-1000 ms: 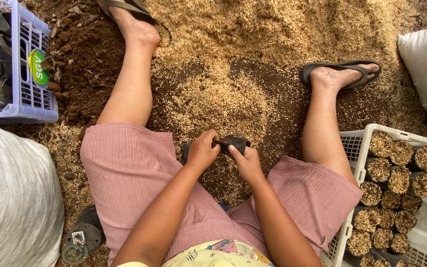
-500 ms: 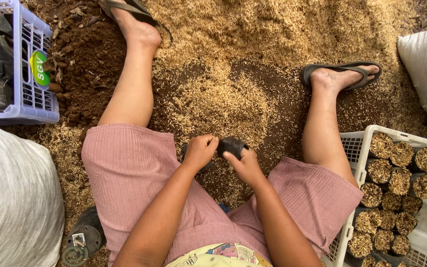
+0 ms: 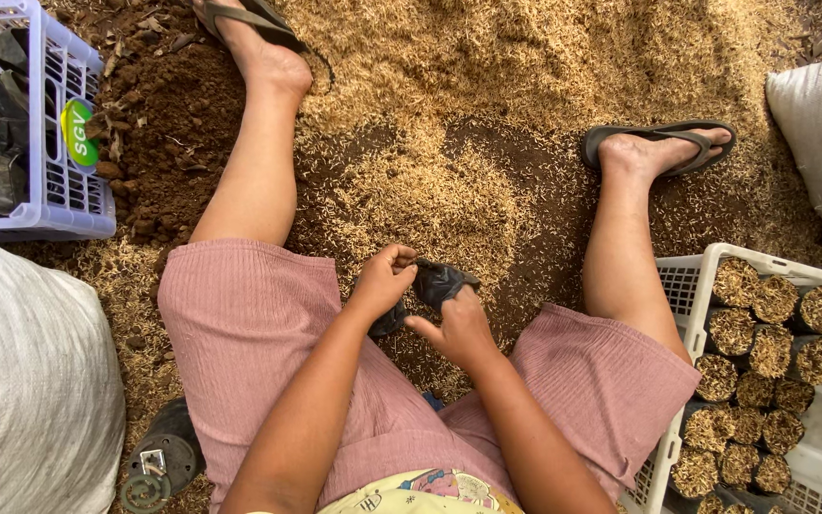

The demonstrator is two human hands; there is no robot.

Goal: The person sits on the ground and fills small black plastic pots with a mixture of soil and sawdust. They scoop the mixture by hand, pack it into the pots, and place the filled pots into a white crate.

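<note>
While you sit over the mix of soil and husk (image 3: 449, 190), the step in hand looks like opening a small black bag (image 3: 440, 283) for filling; item held between your knees, near the middle. Left hand (image 3: 384, 281): fingers pinched on the bag's left edge. Right hand (image 3: 459, 328): thumb and fingers pressed on its right side from beneath. Next move, by my reading: spread the mouth wide. Filled bags stand in the white crate (image 3: 706, 262), right; purple crate (image 3: 59, 205), far left

Round green-and-yellow label (image 3: 79, 133) on the lilac crate's (image 3: 59, 205) side, far left.
</note>
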